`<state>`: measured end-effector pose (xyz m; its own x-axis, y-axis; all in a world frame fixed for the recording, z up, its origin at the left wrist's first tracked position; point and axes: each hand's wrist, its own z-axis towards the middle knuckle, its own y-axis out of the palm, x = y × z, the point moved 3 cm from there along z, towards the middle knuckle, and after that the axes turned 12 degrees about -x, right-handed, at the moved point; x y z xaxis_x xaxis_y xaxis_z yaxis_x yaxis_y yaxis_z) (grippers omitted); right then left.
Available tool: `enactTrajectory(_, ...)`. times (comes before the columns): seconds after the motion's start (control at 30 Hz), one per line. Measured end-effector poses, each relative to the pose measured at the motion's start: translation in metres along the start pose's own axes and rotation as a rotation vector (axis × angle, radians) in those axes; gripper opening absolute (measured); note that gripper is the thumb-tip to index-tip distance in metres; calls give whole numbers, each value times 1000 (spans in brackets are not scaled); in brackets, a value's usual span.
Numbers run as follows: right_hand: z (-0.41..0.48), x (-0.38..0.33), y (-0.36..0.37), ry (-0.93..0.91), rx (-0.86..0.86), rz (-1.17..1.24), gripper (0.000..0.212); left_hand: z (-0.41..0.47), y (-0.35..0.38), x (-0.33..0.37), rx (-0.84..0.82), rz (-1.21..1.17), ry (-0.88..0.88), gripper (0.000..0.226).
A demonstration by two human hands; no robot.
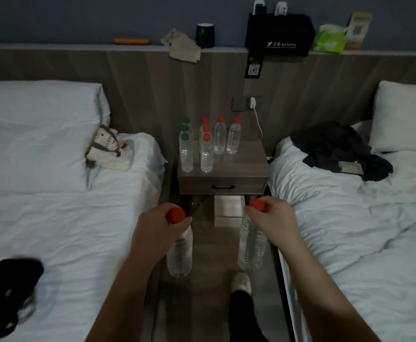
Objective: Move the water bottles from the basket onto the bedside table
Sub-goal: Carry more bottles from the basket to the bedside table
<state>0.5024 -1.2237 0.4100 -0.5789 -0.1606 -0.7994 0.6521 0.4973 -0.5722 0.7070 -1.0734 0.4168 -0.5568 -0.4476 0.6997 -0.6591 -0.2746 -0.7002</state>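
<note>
- My left hand [157, 225] had its fingers curled round the neck of the left bottle [180, 253], just under its red cap. The bottle hung upright over the floor [214, 255] between the two beds.
- My right hand [273, 213] pinched the right bottle [252, 243] at the cap in the same way, and it hung slightly tilted.
- Both bottles were short of the surface [249, 161], in front of its drawer [223, 183] and lower, touching nothing but my fingers.
- Eight bottles already stood on the surface, as far as I could count. Three green-capped bottles [186, 154] made a column at the left, and five red-capped bottles [206, 159] stood beside and behind them.
- The front right of the surface was bare, so I judged there was room for the two in hand.
- I could not make out the basket. A dark blurred thing [4, 292] lay on the left bed [54, 218], but I could not tell what it was.
- I judged the job well along. These two had yet to be set down, and I could not tell how many more were left.
</note>
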Motion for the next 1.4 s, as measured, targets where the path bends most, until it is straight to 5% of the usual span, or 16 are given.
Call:
enactTrajectory(0.2,99,-3,-27,-75,-23,-22,11,95,24,41,19,-33,38,31)
enactTrajectory(0.47,217,0,-80,-105,-119,-6,15,199,54,97,52,-133,44,20)
enactTrajectory(0.7,271,28,-94,38,-186,-75,16,263,78,120,-58,-111,-3,20)
enactTrajectory(1.0,362,46,-86,165,-205,-171,14,373,114,105,-256,12,-72,18)
enactTrajectory(1.17,415,46,-68,272,-215,-198,38,440,129,93,-341,20,-109,21)
enactTrajectory(1.4,487,44,-39,312,-278,-185,46,513,140,70,-345,-54,-190,8)
